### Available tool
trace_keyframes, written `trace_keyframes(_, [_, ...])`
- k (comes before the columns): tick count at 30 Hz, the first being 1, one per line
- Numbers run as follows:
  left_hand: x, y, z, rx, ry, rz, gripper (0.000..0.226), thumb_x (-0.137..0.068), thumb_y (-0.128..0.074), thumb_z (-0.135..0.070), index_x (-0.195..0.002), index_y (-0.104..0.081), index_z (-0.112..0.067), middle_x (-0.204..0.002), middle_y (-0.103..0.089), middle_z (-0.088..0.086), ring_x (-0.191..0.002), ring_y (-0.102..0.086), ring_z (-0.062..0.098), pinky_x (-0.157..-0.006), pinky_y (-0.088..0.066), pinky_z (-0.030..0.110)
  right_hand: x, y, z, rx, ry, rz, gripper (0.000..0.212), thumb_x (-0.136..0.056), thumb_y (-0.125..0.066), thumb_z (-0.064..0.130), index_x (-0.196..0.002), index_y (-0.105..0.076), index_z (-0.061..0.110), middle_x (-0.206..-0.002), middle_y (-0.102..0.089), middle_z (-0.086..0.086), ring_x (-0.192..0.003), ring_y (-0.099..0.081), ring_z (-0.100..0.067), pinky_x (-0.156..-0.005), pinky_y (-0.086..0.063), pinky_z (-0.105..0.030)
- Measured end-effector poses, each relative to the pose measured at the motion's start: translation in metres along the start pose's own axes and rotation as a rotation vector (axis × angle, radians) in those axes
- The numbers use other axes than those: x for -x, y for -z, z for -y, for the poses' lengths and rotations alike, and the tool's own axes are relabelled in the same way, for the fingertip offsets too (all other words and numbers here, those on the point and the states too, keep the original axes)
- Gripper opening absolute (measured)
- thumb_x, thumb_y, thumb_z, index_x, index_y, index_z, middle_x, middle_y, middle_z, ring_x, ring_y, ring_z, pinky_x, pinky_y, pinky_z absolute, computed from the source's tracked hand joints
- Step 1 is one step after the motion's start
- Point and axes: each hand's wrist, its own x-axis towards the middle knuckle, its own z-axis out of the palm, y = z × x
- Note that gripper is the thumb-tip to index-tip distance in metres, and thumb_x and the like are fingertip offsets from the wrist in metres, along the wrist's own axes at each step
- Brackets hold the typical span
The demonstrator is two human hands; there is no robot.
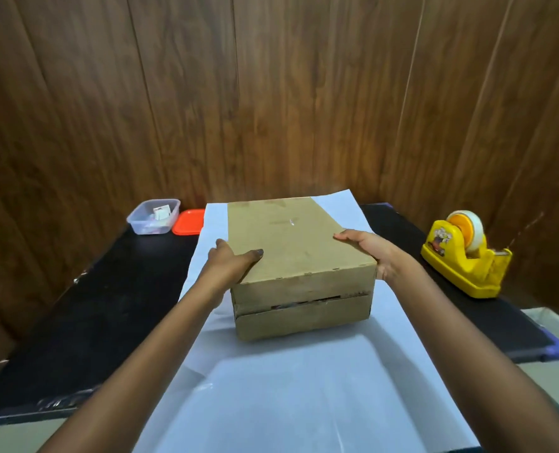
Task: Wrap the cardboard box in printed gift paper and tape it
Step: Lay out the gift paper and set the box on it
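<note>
A brown cardboard box (291,256) lies on a sheet of gift paper (304,387) with its white back side up, spread down the middle of the black table. My left hand (229,259) grips the box's left edge, thumb on top and fingers down the side. My right hand (369,253) grips the right edge the same way, thumb lying on the top face. The near face of the box shows a horizontal seam. A yellow tape dispenser (464,256) with a roll of clear tape stands to the right, apart from the paper.
A clear plastic container (152,217) holding small items stands at the back left, with its red lid (189,222) beside it. The black table (92,322) ends at a wood-panelled wall (271,93) behind.
</note>
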Motion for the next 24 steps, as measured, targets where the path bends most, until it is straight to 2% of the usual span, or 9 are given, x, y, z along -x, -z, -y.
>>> trace_keyframes(3, [0.001, -0.008, 0.013, 0.12, 0.097, 0.023, 0.055, -0.08, -0.066, -0.046, -0.119, -0.051, -0.01, -0.129, -0.042, 0.005, -0.105, -0.054, 0.023, -0.075, -0.047, 0.033, -0.01, 0.011, -0.016, -0.03, 0.018, 0.027, 0.019, -0.091, -0.056, 0.026, -0.106, -0.064, 0.017, -0.087, -0.073, -0.004, -0.071, -0.069, -0.018, -0.066, -0.057, -0.029])
trace_keyframes(7, [0.002, -0.006, 0.021, 0.318, 0.148, 0.128, 0.073, -0.058, -0.069, -0.059, -0.119, -0.056, -0.022, -0.13, -0.048, 0.001, -0.108, -0.056, 0.02, -0.098, -0.044, 0.044, -0.015, 0.017, -0.017, -0.048, -0.046, 0.01, 0.04, -0.088, -0.056, 0.05, -0.102, -0.067, 0.014, -0.094, -0.071, -0.005, -0.072, -0.071, -0.018, -0.065, -0.057, -0.029])
trace_keyframes(9, [0.001, -0.008, 0.02, 0.467, 0.135, 0.199, 0.058, -0.071, -0.069, -0.045, -0.123, -0.056, -0.022, -0.122, -0.061, 0.004, -0.107, -0.06, 0.022, -0.098, -0.045, 0.044, -0.016, 0.016, -0.017, -0.048, -0.063, 0.024, 0.05, -0.086, -0.05, 0.059, -0.098, -0.069, 0.013, -0.093, -0.072, -0.006, -0.072, -0.071, -0.019, -0.063, -0.058, -0.028])
trace_keyframes(11, [0.0, -0.007, 0.016, 0.564, 0.096, 0.259, 0.034, -0.085, -0.063, -0.025, -0.117, -0.058, -0.017, -0.104, -0.07, 0.005, -0.09, -0.066, 0.019, -0.082, -0.053, 0.033, -0.019, 0.014, -0.018, -0.063, -0.055, 0.039, 0.053, -0.086, -0.049, 0.061, -0.102, -0.069, 0.015, -0.094, -0.073, -0.006, -0.077, -0.071, -0.021, -0.067, -0.058, -0.03])
trace_keyframes(13, [-0.001, 0.003, 0.009, 0.608, 0.073, 0.292, 0.014, -0.087, -0.057, -0.02, -0.098, -0.066, -0.018, -0.08, -0.072, 0.003, -0.066, -0.068, 0.015, -0.06, -0.054, 0.023, -0.021, 0.014, -0.018, -0.03, -0.059, 0.022, 0.054, -0.081, -0.051, 0.067, -0.108, -0.067, 0.022, -0.105, -0.068, -0.006, -0.092, -0.066, -0.026, -0.084, -0.052, -0.039])
trace_keyframes(15, [-0.012, 0.021, 0.009, 0.669, 0.082, 0.325, 0.019, -0.083, -0.056, -0.019, -0.074, -0.072, -0.018, -0.069, -0.07, 0.003, -0.055, -0.065, 0.015, -0.053, -0.051, 0.019, -0.02, 0.01, -0.02, 0.025, -0.102, -0.027, 0.056, -0.077, -0.051, 0.071, -0.109, -0.065, 0.027, -0.109, -0.059, -0.011, -0.095, -0.058, -0.031, -0.087, -0.046, -0.046])
trace_keyframes(16, [-0.017, 0.029, 0.009, 0.688, 0.072, 0.374, 0.016, -0.079, -0.057, -0.016, -0.072, -0.072, -0.017, -0.071, -0.069, 0.004, -0.055, -0.065, 0.016, -0.055, -0.051, 0.019, -0.02, 0.009, -0.021, 0.018, -0.128, -0.061, 0.061, -0.075, -0.052, 0.072, -0.112, -0.063, 0.025, -0.111, -0.056, -0.014, -0.093, -0.056, -0.032, -0.083, -0.047, -0.045])
trace_keyframes(20, [-0.034, 0.038, 0.008, 0.681, 0.008, 0.486, 0.034, -0.072, -0.05, -0.007, -0.097, -0.07, -0.017, -0.088, -0.071, 0.005, -0.069, -0.067, 0.016, -0.063, -0.054, 0.021, -0.016, 0.012, -0.028, -0.13, -0.278, -0.113, 0.094, -0.062, -0.062, 0.076, -0.123, -0.043, 0.007, -0.123, -0.05, -0.024, -0.096, -0.055, -0.037, -0.074, -0.051, -0.047])
trace_keyframes(24, [-0.052, 0.042, 0.002, 0.436, -0.005, 0.489, 0.035, -0.088, -0.046, -0.004, -0.114, -0.065, -0.018, -0.103, -0.071, 0.002, -0.081, -0.068, 0.013, -0.071, -0.053, 0.021, -0.014, 0.023, -0.031, -0.095, -0.304, -0.142, 0.1, -0.063, -0.056, 0.079, -0.125, -0.039, 0.002, -0.116, -0.054, -0.026, -0.094, -0.059, -0.039, -0.073, -0.052, -0.047])
